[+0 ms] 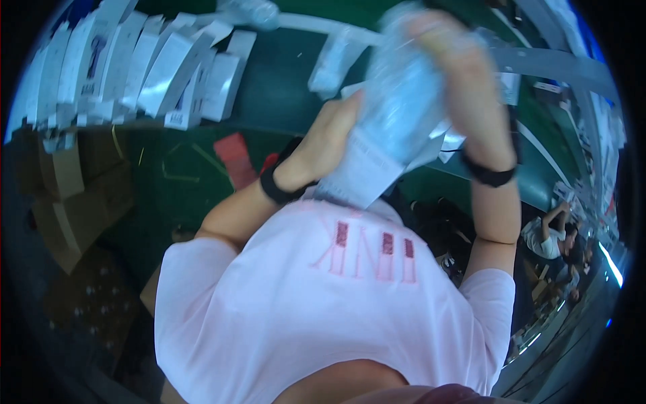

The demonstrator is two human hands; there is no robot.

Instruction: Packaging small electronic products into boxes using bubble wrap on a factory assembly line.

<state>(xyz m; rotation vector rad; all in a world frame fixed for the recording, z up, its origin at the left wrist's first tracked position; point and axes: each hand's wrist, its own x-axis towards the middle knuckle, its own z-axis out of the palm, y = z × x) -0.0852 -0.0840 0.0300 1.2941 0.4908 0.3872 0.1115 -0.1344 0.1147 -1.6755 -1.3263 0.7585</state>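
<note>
In front of my chest, my left hand [326, 141] is closed around the side of a white box [363, 168], which is tilted. A pack in clear, bluish plastic wrap [404, 94] stands at the box's upper end, partly inside it as far as I can see. My right hand [464, 74], blurred by motion, curls over the pack's upper right side. What lies within the wrap cannot be made out. Each wrist wears a black band.
Several white boxes [151, 67] stand in a row on the green table [276, 74] at the left. Another plastic-wrapped pack [334, 64] lies beyond my left hand. Cardboard boxes [84, 192] are at the lower left. Another person [544, 236] sits far right.
</note>
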